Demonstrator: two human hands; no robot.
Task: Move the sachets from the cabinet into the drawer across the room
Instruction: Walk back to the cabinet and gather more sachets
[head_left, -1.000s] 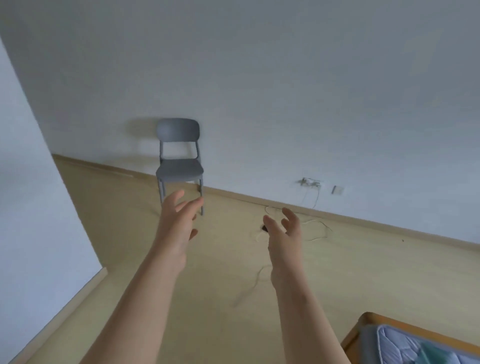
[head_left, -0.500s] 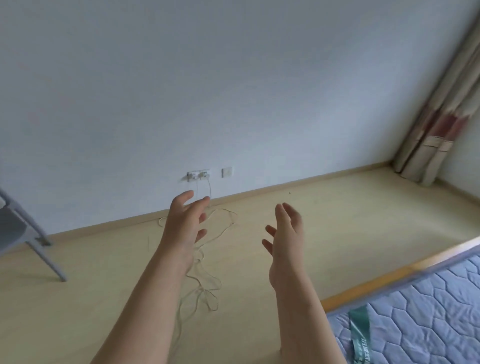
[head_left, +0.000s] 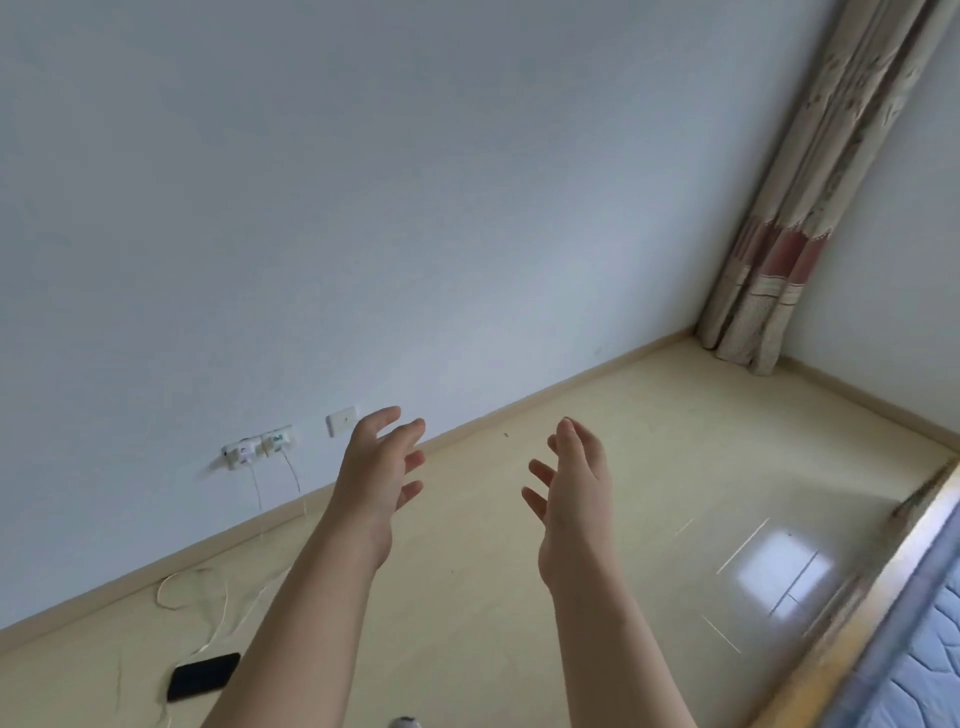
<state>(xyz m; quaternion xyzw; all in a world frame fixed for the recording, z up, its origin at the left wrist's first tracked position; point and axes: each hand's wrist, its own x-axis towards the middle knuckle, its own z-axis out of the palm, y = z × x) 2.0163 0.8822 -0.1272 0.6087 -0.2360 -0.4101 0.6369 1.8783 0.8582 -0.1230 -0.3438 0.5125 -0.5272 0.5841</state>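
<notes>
Mostly bare wall (head_left: 363, 208) and floor (head_left: 649, 467), with a curtain (head_left: 789, 208) in the corner and a bed (head_left: 924, 649) cut off and blurry at lower right. Both arms reach out front, left hand (head_left: 376, 467) and right hand (head_left: 574, 493) each with a wide, empty grip, probably just walking across. No sachets, cabinet or drawer in view. A dark phone-like slab (head_left: 203, 676) lies near loose cables (head_left: 192, 587).

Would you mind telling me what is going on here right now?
A person holds both arms stretched forward. The left hand and right hand are open and hold nothing. No sachets, cabinet or drawer are in view: only a wall with sockets, a curtain in the corner, a black phone and cables on the floor, and a mattress at lower right.
</notes>
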